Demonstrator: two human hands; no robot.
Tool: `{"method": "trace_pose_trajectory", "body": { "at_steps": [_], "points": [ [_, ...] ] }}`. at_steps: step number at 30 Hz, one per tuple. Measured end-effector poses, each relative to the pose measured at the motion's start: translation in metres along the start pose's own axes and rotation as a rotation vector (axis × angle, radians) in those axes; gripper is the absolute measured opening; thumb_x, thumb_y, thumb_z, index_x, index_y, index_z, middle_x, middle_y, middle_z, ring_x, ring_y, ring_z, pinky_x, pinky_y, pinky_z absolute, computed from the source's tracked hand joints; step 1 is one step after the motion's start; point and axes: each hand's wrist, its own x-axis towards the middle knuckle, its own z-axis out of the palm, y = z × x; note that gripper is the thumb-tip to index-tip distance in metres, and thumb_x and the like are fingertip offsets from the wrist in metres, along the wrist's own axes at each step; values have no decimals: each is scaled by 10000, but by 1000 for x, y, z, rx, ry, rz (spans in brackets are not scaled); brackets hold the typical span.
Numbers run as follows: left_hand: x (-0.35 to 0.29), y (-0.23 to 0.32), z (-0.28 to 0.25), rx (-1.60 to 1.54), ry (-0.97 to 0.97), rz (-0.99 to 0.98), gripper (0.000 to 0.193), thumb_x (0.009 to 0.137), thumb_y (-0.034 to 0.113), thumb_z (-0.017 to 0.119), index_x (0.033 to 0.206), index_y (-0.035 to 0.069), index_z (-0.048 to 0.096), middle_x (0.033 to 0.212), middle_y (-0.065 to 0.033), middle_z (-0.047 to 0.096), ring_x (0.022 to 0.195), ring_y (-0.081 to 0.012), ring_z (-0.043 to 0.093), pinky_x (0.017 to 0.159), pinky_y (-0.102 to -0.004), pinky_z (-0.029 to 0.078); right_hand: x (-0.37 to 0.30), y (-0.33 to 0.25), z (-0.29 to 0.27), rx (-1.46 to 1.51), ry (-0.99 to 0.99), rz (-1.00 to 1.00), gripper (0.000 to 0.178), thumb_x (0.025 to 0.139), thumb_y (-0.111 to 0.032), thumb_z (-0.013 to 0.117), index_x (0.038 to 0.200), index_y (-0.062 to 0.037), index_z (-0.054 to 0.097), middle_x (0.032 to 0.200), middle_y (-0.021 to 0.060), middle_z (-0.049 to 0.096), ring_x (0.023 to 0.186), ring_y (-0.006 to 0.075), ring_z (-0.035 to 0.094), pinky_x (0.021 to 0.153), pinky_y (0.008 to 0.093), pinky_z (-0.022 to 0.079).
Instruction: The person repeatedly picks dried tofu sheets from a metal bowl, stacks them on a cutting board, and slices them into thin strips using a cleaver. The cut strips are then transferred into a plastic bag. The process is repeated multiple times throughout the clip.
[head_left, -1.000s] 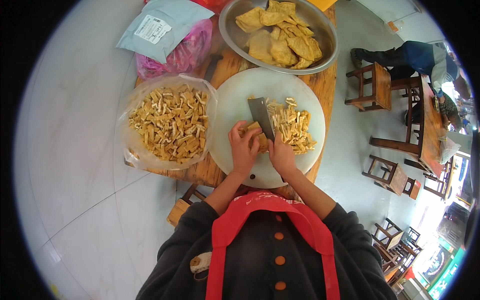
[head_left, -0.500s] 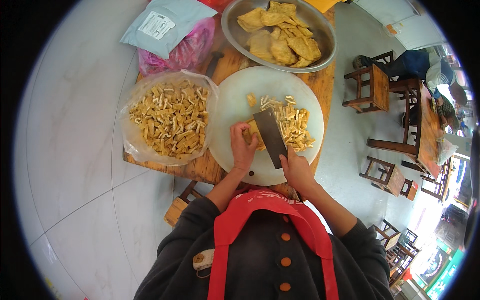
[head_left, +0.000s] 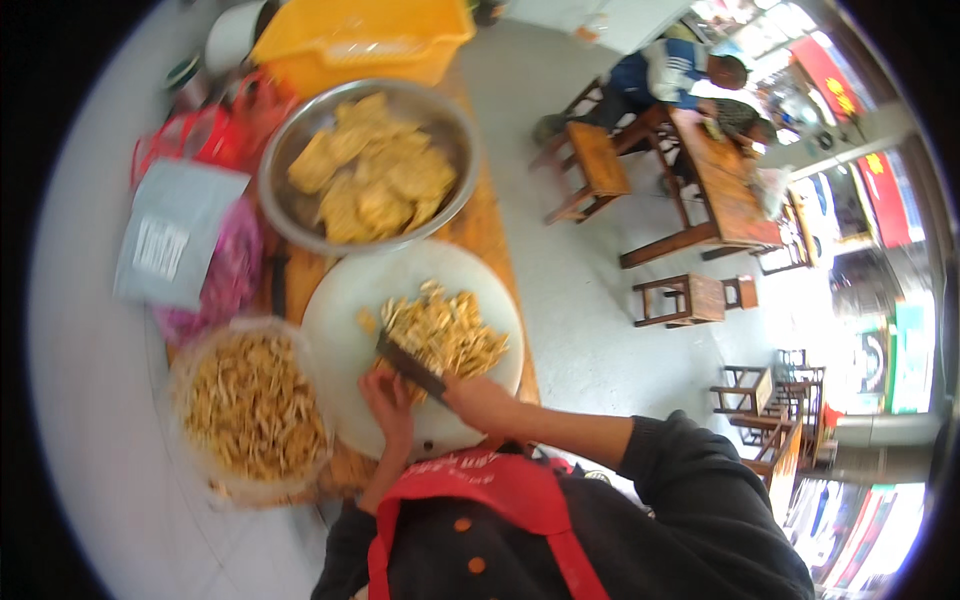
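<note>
A cleaver (head_left: 410,366) is gripped by its handle in my right hand (head_left: 484,402), its dark blade slanting over the round white cutting board (head_left: 335,300). My left hand (head_left: 388,404) has its fingers curled down at the near-left side of the blade, on a piece of fried tofu mostly hidden by the fingers and cleaver. Beyond the blade lies a heap of cut fried tofu strips (head_left: 448,328), with one small loose bit (head_left: 367,320) to its left. More strips (head_left: 255,405) fill a clear plastic bag to the left of the board.
Behind the board stands a steel bowl (head_left: 268,190) of whole fried tofu pieces. A grey parcel (head_left: 180,235) rests on a pink bag (head_left: 232,265); a yellow bin (head_left: 365,45) stands farther back. Rightward are a wooden stool (head_left: 597,160) and two people at a table (head_left: 735,190).
My view has swung, bringing the bowl, bin and right side of the room further into sight. The cleaver's blade shows narrower and more slanted; both hands stay at the board.
</note>
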Motion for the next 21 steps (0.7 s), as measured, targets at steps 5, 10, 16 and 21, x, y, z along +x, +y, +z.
{"method": "trace_pose_trajectory", "body": {
  "at_steps": [5,10,16,21],
  "points": [
    [8,7,-3,6,-56,-34,128,883,14,582,928,4,463,922,-144,437,893,-325,464,803,-410,389,13,-12,4,2,58,5,243,939,-206,502,1016,25,485,769,278,641,730,465,638,639,554,494],
    [7,3,-1,-1,-55,-27,117,902,27,573,925,4,460,926,-132,422,875,-300,463,775,-392,388,30,-12,39,61,99,44,184,890,-92,488,1048,-6,453,785,257,654,737,457,646,632,545,498],
    [1,0,-2,-15,-49,-62,114,925,69,571,925,13,472,931,-114,420,813,-254,460,725,-357,389,25,-6,62,91,167,-3,269,868,-68,484,1119,-30,397,801,238,662,759,441,655,627,527,508],
    [-2,0,1,-14,-21,-64,123,922,77,584,920,18,476,927,-99,417,783,-228,449,717,-349,387,26,-4,58,82,98,-17,276,893,-103,457,1151,-30,390,832,229,672,783,428,663,637,519,517]
  ]
}}
